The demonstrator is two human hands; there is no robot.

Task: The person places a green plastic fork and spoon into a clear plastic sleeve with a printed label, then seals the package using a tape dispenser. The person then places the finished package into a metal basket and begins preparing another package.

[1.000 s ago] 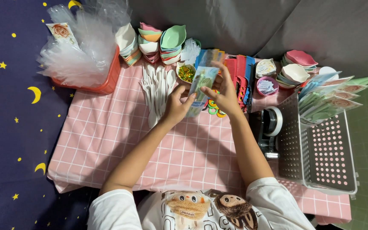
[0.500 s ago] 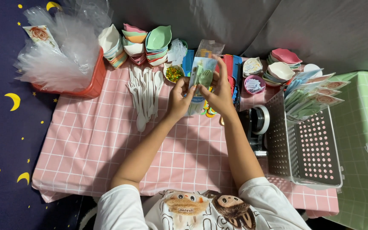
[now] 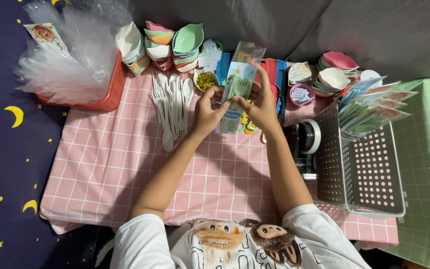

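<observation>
Both my hands hold up a clear plastic packet with a green spoon-shaped item and a printed card inside, above the pink checked tablecloth. My left hand grips the packet's left edge and my right hand grips its right edge. Beneath the packet lie small yellow and green pieces, partly hidden. Just left of my left hand lies a pile of white plastic spoons, and a small dish of coloured beads sits behind it.
A red bin stuffed with clear bags stands at the back left. Stacks of pastel bowls and more bowls line the back. A tape dispenser and a white perforated basket with finished packets stand at right.
The view has shifted a little. My hands stay on the packet, turning and working it slightly between the fingers.
</observation>
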